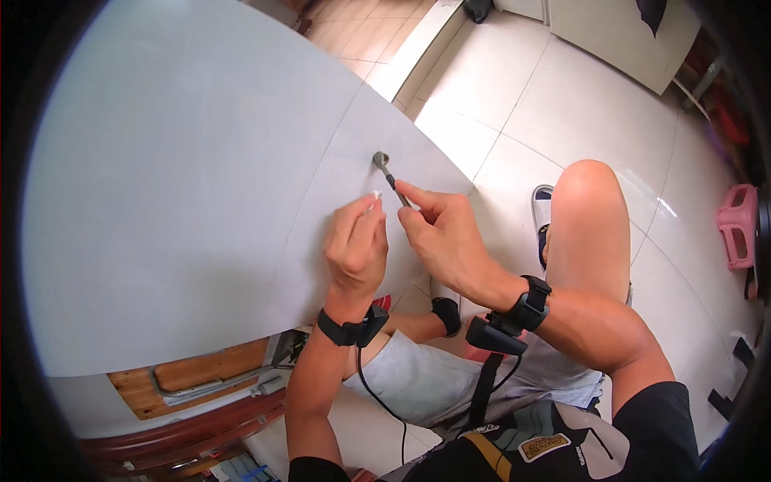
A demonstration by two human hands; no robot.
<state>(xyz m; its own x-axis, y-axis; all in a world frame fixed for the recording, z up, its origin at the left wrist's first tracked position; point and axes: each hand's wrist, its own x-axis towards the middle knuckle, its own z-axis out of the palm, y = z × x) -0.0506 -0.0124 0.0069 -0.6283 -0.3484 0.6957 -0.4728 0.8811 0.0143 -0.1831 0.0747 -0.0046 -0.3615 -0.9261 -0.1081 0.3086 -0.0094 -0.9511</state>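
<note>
Over the near right corner of a large white tabletop [185,161], both of my hands work close together. My right hand [450,241] is closed on a slim grey tool [381,161]. Its rounded, ring-like head points up and away, and a dark band sits below the head; the exact kind is unclear. Just left of it, my left hand [353,249] pinches a small white piece [376,195] between thumb and fingertips. That piece is too small to name and sits beside the tool's shaft, apparently apart from it.
Pale floor tiles [546,104] lie beyond the table's right edge. A pink plastic stool [737,226] stands at the far right. My bent knee [593,193] is right of my right hand. Below the tabletop's near edge is a wooden panel [132,394] with a metal frame.
</note>
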